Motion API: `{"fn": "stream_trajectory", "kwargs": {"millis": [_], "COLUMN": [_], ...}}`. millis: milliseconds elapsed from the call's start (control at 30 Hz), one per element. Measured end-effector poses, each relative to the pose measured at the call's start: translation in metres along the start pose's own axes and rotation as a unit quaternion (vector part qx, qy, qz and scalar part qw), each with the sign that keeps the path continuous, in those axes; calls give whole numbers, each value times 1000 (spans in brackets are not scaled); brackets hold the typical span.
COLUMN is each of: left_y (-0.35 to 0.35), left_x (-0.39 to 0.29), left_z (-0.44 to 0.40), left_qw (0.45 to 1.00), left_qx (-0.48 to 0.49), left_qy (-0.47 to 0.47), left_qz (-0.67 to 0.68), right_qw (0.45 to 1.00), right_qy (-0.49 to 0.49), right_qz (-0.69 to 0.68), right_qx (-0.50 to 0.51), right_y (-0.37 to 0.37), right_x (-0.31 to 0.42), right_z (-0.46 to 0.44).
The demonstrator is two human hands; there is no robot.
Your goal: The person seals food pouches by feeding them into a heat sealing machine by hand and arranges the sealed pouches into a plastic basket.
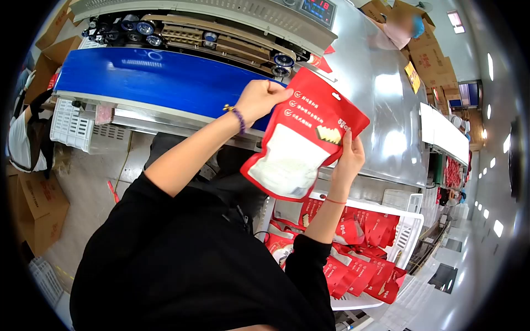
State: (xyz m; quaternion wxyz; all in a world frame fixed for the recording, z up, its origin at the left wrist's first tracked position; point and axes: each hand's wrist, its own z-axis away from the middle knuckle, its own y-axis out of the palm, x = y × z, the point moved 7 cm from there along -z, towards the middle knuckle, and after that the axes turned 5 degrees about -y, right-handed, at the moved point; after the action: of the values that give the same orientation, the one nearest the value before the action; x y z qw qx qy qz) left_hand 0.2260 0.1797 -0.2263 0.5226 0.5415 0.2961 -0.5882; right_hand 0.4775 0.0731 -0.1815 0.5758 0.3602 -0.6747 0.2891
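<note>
A red pouch (298,138) with white print, a hang hole and a clear window showing white contents is held up in front of me. My left hand (261,101) pinches its upper left edge, a beaded bracelet on the wrist. On the right edge, my right hand (348,160) grips the pouch between thumb and fingers. Just beyond is a sealing machine (210,36) with rollers and belts, above a blue conveyor belt (154,80). Part of another red pouch (321,63) shows at the machine's right end. Below my right arm, a white basket (409,234) holds several red pouches (361,273).
A steel table (381,116) extends to the right, with a yellow label (412,77) at its edge. Another person (396,33) is beyond it, near stacked cartons (433,66). White crates (72,124) and an open carton (41,204) stand on the left.
</note>
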Motion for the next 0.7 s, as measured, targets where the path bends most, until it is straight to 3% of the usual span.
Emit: {"fn": "stream_trajectory", "kwargs": {"millis": [33, 100, 300, 500, 567, 633, 700], "left_y": [7, 18, 8, -43, -59, -78, -98], "left_x": [7, 14, 4, -11, -15, -20, -22], "left_z": [-6, -18, -34, -36, -31, -27, -18], "left_qw": [996, 984, 991, 991, 988, 981, 977], "left_qx": [17, 32, -29, -122, -145, -175, -182], "left_qy": [-72, -128, -113, -57, -42, -10, -13], "left_qz": [50, 118, 69, -6, -36, -87, -108], "right_qw": [1000, 999, 999, 995, 997, 988, 988], "right_qy": [2, 41, 15, 78, 57, 91, 95], "right_qz": [3, 33, 15, 46, 28, 56, 65], "right_qx": [4, -15, 26, 52, 48, 110, 107], "right_y": [-4, -14, -2, 51, 65, 81, 97], "right_x": [-1, -9, -18, -19, -21, -23, -28], "right_z": [-11, -27, -64, -57, -59, -58, -54]}}
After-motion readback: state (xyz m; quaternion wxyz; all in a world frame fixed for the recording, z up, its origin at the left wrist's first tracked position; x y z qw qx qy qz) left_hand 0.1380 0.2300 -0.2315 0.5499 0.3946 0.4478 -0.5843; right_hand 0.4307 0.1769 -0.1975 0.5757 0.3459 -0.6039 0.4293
